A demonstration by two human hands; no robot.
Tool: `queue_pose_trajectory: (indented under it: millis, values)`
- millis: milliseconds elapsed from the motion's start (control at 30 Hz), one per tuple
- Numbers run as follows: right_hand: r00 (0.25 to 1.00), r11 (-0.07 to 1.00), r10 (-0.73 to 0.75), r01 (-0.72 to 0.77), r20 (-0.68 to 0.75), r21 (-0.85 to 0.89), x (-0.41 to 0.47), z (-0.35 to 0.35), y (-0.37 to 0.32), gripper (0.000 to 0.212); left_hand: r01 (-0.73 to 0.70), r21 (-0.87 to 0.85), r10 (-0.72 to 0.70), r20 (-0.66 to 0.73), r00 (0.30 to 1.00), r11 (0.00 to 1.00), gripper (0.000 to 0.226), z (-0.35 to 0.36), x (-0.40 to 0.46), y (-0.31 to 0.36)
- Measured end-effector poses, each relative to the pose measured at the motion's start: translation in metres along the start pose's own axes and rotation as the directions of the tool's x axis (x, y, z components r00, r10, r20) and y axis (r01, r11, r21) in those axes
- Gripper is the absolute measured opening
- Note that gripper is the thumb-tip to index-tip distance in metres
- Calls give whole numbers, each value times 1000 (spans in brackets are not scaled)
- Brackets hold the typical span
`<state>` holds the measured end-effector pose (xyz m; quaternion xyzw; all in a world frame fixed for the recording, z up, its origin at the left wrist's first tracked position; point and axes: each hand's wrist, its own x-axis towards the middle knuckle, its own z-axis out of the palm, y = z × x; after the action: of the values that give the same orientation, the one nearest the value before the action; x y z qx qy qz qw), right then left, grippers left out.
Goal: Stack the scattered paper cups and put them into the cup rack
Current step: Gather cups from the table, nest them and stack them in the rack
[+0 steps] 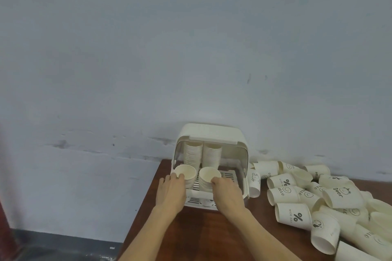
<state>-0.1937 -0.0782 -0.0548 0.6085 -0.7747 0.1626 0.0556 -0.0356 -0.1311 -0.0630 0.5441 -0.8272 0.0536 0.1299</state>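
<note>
Cup rack [212, 133] sits at the back left corner of the desk [191, 235], against the wall [148, 48], front open toward the person. Desk's left edge runs just left of the rack; bare wood lies in front of the rack, between the forearms.

Two tall stacks [203, 154] stand upright at the rear of the rack, long axis vertical. Two shorter stacks occupy the front tray, mouths up and tilted slightly toward the camera.

Left hand [171, 190]: grip closed on the left front stack [185, 172], thumb on the near rim, fingers curled round the side. Right hand [227, 193]: grip holds the right front stack [209, 176], thumb over the near rim.

Loose cups [318, 201] lie heaped on the right of the desk, most on their sides, axes pointing many ways, crowding up to the rack's right wall and out past the right frame edge.
</note>
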Motion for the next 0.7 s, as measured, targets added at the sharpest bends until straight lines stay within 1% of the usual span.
queue_pose_trajectory:
  millis: [100,233,333,433,500,633,700]
  values:
    - [1000,1000,7,-7,-19,26,-3,1,-3,27,15,-40,-15,-3,1000,999,33,3,0,3]
    - [1000,999,26,-26,-10,42,-4,2,-6,25,26,-78,-27,-5,1000,997,39,5,-1,6]
    - [999,999,33,-33,17,41,-5,3,-6,35,35,-91,-37,-21,999,995,42,4,-3,8]
    - [998,994,39,-43,40,98,-10,4,-6,49,44,-111,-48,-33,998,993,45,4,-8,9]
    - [999,990,43,-46,26,136,-14,5,-7,55,48,-124,-53,-40,998,991,47,4,-13,11]
    - [1000,987,14,-13,-5,162,-25,8,-5,58,68,-149,-77,-55,996,986,52,6,-23,15]
    - [1000,985,4,-2,-12,173,-31,7,-4,55,71,-165,-81,-56,995,984,57,5,-28,17]
